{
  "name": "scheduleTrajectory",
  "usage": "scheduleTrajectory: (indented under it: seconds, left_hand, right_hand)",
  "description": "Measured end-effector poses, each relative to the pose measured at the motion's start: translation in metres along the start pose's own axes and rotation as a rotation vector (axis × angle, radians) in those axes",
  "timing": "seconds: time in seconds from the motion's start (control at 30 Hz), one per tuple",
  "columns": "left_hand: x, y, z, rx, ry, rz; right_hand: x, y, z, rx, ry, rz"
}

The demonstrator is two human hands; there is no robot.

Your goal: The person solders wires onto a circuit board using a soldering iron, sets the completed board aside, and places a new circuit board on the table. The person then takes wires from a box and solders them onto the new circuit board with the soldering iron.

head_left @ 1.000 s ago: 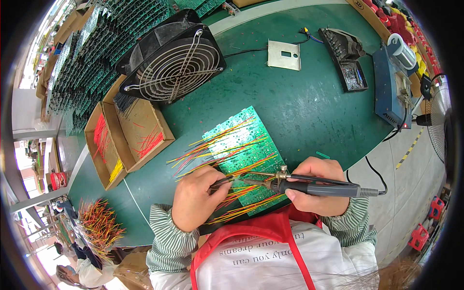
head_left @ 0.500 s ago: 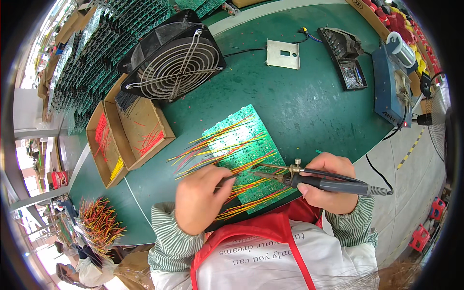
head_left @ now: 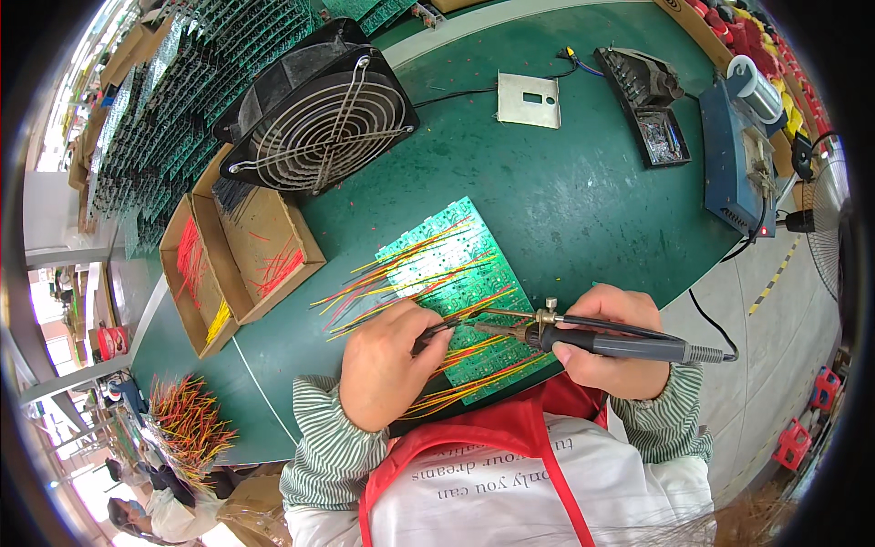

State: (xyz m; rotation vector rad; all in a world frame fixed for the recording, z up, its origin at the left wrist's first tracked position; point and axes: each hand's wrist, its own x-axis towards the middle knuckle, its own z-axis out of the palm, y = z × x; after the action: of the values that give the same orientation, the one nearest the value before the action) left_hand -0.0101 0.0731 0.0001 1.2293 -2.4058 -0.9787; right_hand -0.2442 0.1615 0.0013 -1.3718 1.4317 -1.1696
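Note:
A green circuit board [head_left: 497,273] lies on the bench in front of me, with rows of red, yellow and dark wires [head_left: 419,251] trailing off its left side. My left hand [head_left: 387,360] is closed in a pinch on a thin black wire [head_left: 448,325], whose end reaches over the board. In my right hand [head_left: 615,342] is a soldering iron [head_left: 606,345] with a thin metal feed tube and brass fitting [head_left: 548,315] mounted along it. The iron's tip points left, close to the black wire's end; whether they touch I cannot tell.
A black fan [head_left: 324,128] stands behind a cardboard box [head_left: 305,232] of sorted wires at left. A metal plate [head_left: 529,100], a black tray [head_left: 661,137] and a blue solder station [head_left: 734,173] with a solder spool [head_left: 756,96] sit farther back. Bundled wires [head_left: 187,424] lie lower left.
My left hand has moved slightly right, bringing the black wire over the board toward the iron's tip. The right hand and iron have shifted a little left.

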Motion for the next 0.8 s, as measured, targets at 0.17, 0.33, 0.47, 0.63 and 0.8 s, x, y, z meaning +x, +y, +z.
scheduleTrajectory:
  seconds: [0.17,0.33,0.47,0.63,0.8]
  left_hand:
    - [0.0,0.0,-0.001,0.006,-0.007,0.006]
    - [-0.001,0.002,-0.009,-0.005,-0.024,-0.022]
    - [-0.002,0.008,-0.037,0.279,0.252,-0.107]
    - [-0.002,0.014,-0.018,0.153,0.122,0.039]
    - [0.0,0.003,-0.003,0.162,0.002,0.07]
  right_hand:
    - [-0.001,-0.002,-0.002,-0.002,0.009,-0.014]
    - [-0.003,-0.003,-0.007,-0.035,0.019,-0.025]
    - [-0.006,-0.003,-0.008,-0.012,0.046,-0.003]
    - [-0.005,-0.003,-0.006,-0.008,0.028,0.0]
    - [-0.005,-0.002,-0.004,0.01,0.019,-0.001]
